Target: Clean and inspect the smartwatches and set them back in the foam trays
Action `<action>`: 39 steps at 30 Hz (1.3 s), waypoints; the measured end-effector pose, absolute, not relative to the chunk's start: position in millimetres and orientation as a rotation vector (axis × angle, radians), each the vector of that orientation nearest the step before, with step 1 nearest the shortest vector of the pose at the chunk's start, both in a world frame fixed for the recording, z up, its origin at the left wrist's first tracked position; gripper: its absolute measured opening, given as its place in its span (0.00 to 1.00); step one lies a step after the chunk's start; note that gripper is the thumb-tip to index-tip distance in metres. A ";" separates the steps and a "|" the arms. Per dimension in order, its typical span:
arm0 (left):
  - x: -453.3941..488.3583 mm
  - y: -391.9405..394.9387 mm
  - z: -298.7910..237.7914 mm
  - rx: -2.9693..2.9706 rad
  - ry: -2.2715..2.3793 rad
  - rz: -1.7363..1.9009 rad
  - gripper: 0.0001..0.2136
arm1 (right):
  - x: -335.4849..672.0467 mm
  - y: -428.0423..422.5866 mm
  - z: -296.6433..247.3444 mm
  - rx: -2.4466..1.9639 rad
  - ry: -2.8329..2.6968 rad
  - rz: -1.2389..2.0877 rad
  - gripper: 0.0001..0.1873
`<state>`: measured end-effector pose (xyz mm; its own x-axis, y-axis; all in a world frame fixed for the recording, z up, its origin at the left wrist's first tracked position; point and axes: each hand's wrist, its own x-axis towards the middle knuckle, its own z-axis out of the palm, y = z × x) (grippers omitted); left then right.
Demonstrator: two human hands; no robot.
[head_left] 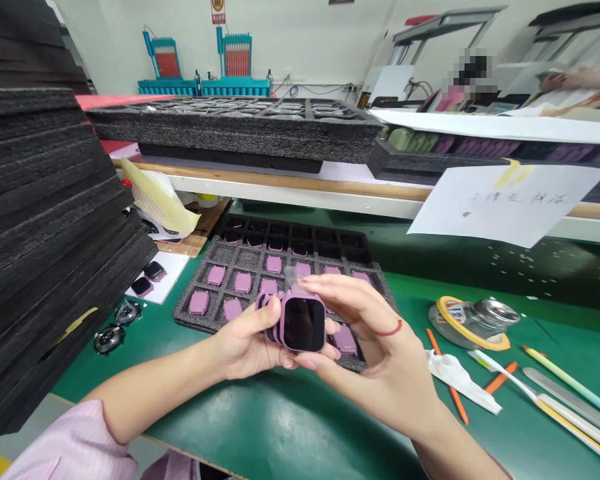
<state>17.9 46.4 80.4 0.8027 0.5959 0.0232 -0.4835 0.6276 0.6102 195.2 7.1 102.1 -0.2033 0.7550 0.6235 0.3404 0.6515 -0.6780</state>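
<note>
The left hand [245, 347] and right hand [375, 353] both press in on a pink watch [304, 325] with a dark screen, held up just over the near edge of a black foam tray [183, 310]. The left grip wraps the watch's left side, with the thumb [263, 320] lying along it. The right grip pinches the watch from top to bottom, with the fingertips [313, 283] on the upper edge and the thumb [300, 363] below. A clear film tab [293, 275] stands at the watch's top edge. A red thread [393, 328] circles the right wrist, and a pink sleeve [65, 447] covers the left arm. Pink watch bodies [217, 275] sit in the tray's cells. Left of the tray rise stacked foam sheets [45, 220], with two watches [147, 278] on white paper [173, 267] and two round metal discs [111, 327] beside them. Right of the tray, a roll of yellow tape [473, 325], orange pencils [447, 373], a white cloth [460, 380] and a metal ruler [570, 400] lie on the green tabletop [280, 433]. Behind the tray hangs a handwritten paper note [505, 203].
</note>
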 end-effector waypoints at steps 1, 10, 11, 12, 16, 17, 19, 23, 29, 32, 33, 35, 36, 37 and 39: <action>18.4 46.5 80.1 0.636 0.182 0.621 0.23 | 194.7 6.9 102.4 -0.880 -1.804 0.468 0.27; 19.9 42.4 82.1 0.620 0.196 0.646 0.23 | 197.3 5.0 102.7 -0.862 -1.803 0.522 0.30; 19.6 41.8 82.5 0.622 0.199 0.645 0.23 | 197.1 4.9 102.5 -0.861 -1.804 0.520 0.30; 19.3 41.5 82.8 0.623 0.203 0.644 0.24 | 196.9 4.7 102.4 -0.860 -1.806 0.514 0.30; 18.9 41.2 82.9 0.615 0.196 0.635 0.24 | 196.7 3.4 102.4 -0.870 -1.834 0.462 0.29; 19.0 41.3 82.7 0.610 0.188 0.630 0.24 | 197.0 2.9 102.4 -0.876 -1.845 0.456 0.31; 19.1 41.2 82.2 0.598 0.175 0.619 0.23 | 197.9 1.6 102.7 -0.860 -1.860 0.490 0.38; 18.7 40.4 81.2 0.561 0.181 0.612 0.22 | 201.7 -2.1 105.2 -0.759 -1.643 0.515 0.40; 18.8 38.6 82.9 0.541 0.234 0.634 0.23 | 216.5 -12.4 108.8 -0.791 -1.808 0.164 0.24; 19.7 37.9 84.2 0.531 0.270 0.645 0.23 | 221.8 -16.3 107.7 -0.739 -2.016 0.140 0.23; 19.9 37.8 84.5 0.537 0.272 0.645 0.23 | 222.3 -16.8 107.2 -0.725 -2.050 0.117 0.24; 19.9 37.7 85.0 0.550 0.270 0.643 0.24 | 221.5 -16.1 107.2 -0.702 -2.085 0.082 0.25; 19.9 37.6 85.4 0.551 0.270 0.642 0.24 | 220.2 -14.9 108.1 -0.701 -2.088 0.074 0.25; 19.7 37.5 85.9 0.550 0.269 0.642 0.24 | 218.4 -13.2 109.6 -0.706 -2.086 0.063 0.26; 19.7 36.9 86.9 0.551 0.275 0.649 0.23 | 213.7 -8.6 113.7 -0.708 -2.076 -0.001 0.30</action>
